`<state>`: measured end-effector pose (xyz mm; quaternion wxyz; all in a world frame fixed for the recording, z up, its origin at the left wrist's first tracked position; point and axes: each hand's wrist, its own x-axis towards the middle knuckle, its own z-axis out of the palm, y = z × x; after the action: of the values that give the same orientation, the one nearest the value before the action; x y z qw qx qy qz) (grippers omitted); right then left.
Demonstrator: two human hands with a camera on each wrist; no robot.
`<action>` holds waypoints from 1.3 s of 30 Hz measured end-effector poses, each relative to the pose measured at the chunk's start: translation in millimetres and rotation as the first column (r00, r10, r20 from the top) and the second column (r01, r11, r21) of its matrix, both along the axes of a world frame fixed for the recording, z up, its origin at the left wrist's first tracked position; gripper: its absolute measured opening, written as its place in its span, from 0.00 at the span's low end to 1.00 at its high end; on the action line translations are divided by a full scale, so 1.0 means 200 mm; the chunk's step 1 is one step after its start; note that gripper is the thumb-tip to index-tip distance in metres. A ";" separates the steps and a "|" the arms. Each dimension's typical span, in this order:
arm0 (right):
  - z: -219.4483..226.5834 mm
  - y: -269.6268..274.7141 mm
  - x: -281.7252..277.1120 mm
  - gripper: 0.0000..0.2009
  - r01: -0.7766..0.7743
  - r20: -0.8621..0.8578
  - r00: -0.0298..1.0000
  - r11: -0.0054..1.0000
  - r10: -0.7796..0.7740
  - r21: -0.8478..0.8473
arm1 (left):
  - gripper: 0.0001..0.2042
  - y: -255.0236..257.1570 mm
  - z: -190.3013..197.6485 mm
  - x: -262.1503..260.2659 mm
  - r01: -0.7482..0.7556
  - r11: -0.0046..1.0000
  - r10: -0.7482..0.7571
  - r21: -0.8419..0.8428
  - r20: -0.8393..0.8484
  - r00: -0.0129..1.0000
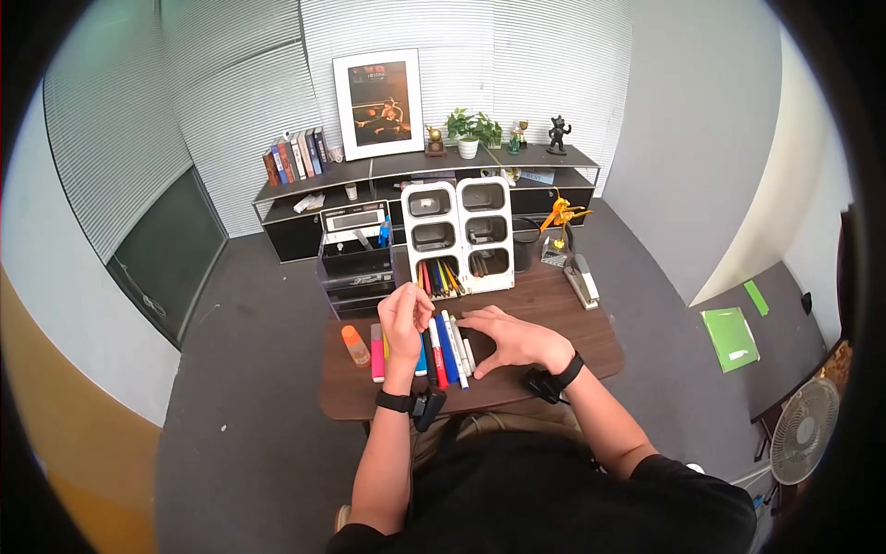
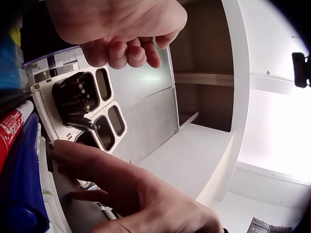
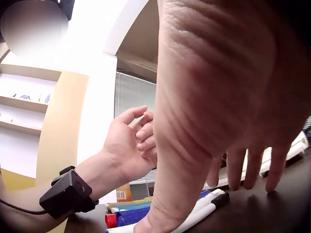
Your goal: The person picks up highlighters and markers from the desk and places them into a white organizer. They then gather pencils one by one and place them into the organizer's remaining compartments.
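My left hand (image 1: pixel 403 323) hovers over the row of pens with its fingers loosely curled and holding nothing. My right hand (image 1: pixel 517 338) lies low at the row's right side, fingers extended towards the table. In the right wrist view its thumb rests against a white marker (image 3: pixel 206 209) with a black end. Side by side in the row are a red-and-white marker (image 1: pixel 439 358), a blue marker (image 1: pixel 449 349) and several white ones. Further left are a pink highlighter (image 1: pixel 377 355) and an orange-capped glue bottle (image 1: pixel 354 345). The left hand covers part of the row.
Behind the row, a white organizer (image 1: pixel 459 222) holds pencils (image 1: pixel 437 275) in a lower compartment. Left of it stands a dark desk rack (image 1: pixel 358 279). A stapler (image 1: pixel 581 281) and an orange ornament (image 1: pixel 560 214) are at the table's right.
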<state>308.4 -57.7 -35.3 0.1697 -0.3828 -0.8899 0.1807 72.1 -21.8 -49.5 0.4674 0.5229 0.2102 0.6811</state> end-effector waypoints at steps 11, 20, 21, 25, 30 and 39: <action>0.00 -0.01 0.00 0.45 -0.022 0.073 0.997 1.000 0.020 0.019 | 0.24 -0.01 0.00 0.01 -0.021 1.000 0.021 0.004 -0.017 1.000; 0.35 -0.03 0.15 0.30 0.147 -0.381 0.894 0.957 -0.236 -0.248 | 0.24 -0.01 0.01 0.00 -0.035 0.999 0.036 0.015 -0.028 0.999; 0.34 -0.02 0.19 0.28 0.208 -0.468 0.837 0.956 -0.283 -0.206 | 0.25 -0.01 0.01 0.00 -0.029 0.999 0.031 0.035 -0.038 0.999; 0.28 0.17 0.26 0.21 0.133 -0.770 0.556 0.948 -0.313 -0.289 | 0.24 0.00 0.00 0.01 -0.003 1.000 0.003 0.013 -0.004 1.000; 0.30 0.35 0.21 0.27 0.145 -0.729 0.592 0.935 -0.344 -0.324 | 0.23 0.01 -0.01 0.00 0.025 0.999 -0.023 0.047 -0.035 0.999; 0.15 0.51 0.10 0.24 0.276 -0.661 0.581 0.879 -0.475 -0.389 | 0.23 0.00 0.01 0.01 0.021 0.999 -0.021 0.041 0.003 1.000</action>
<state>329.0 44.1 -4.9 0.5014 -0.4746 -0.6109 0.3874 73.1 -21.9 -47.7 0.4640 0.5336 0.1898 0.6812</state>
